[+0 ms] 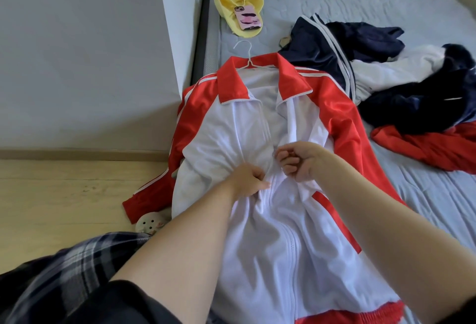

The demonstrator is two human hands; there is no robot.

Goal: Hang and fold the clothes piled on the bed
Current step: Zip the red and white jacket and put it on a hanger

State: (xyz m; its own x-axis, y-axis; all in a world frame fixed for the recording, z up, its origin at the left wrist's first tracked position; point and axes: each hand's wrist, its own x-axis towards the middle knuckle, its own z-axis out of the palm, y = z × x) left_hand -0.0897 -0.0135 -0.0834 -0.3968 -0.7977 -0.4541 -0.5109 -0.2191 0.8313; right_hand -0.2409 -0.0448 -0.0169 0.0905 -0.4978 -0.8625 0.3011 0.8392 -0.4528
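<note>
In the head view, a red and white jacket (pixel 231 122) lay flat on the bed (pixel 360 1), front side up, with its collar away from the person. A thin white hanger (pixel 244 53) was inside the jacket's shoulders, and its hook stuck out above the collar. The zipper (pixel 291 241) was closed in the lower part and open from the middle up to the collar. One red sleeve hung over the bed's edge down to the wooden floor (pixel 64 194).

The left hand (pixel 248 180) gripped a bunch of the white cloth just beside the zipper, with the fingers curled tightly into it. The right hand (pixel 298 162) was at the place where the closed zipper ended. Its fingers were curled with the thumb against them, but I could not tell if they pinched the zipper pull.

On the right side of the bed was a pile of clothes (pixel 412 78), navy, white and red. Beyond the hanger lay a yellow cloth (pixel 239 6) with a phone (pixel 247 18) in a pink case on top of it.
</note>
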